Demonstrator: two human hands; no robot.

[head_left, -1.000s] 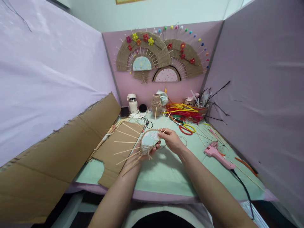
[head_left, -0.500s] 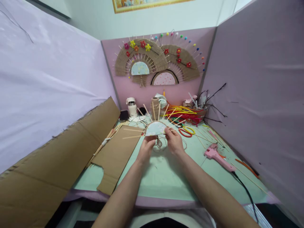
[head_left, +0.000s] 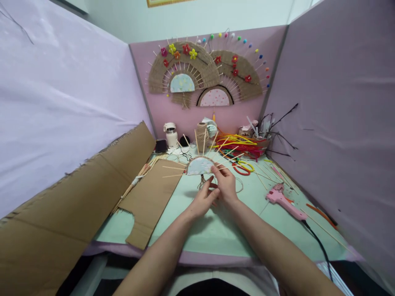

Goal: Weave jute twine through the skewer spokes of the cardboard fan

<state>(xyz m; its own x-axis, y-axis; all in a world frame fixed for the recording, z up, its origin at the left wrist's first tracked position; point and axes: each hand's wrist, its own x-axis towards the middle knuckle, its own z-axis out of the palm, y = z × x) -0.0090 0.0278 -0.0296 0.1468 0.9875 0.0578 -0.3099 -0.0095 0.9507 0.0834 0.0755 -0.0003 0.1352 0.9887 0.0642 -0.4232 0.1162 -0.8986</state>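
Note:
A small half-round fan piece point(head_left: 200, 166) with a light blue floral face, a brown rim and thin wooden sticks fanning out hangs above the table. My right hand point(head_left: 226, 183) pinches its lower right corner, thumb on the face. Just below, my left hand point(head_left: 205, 200) is off the fan, its fingers apart and close to the right hand's fingers; nothing shows in it. A twine tassel point(head_left: 201, 181) dangles under the fan's straight edge. Behind the fan stands a twine spool point(head_left: 202, 135).
Cut cardboard point(head_left: 157, 193) and a bundle of sticks point(head_left: 135, 181) lie left. A pink glue gun point(head_left: 285, 201) with a cord rests right. Scissors point(head_left: 242, 167), pipe cleaners point(head_left: 237, 144) and a white bottle point(head_left: 170, 135) sit farther back. Two finished fans point(head_left: 182, 61) hang on the back panel.
My left hand has let go of the fan's lower edge and moved right and down, towards my right hand. The right hand still holds the fan. The view has shifted slightly.

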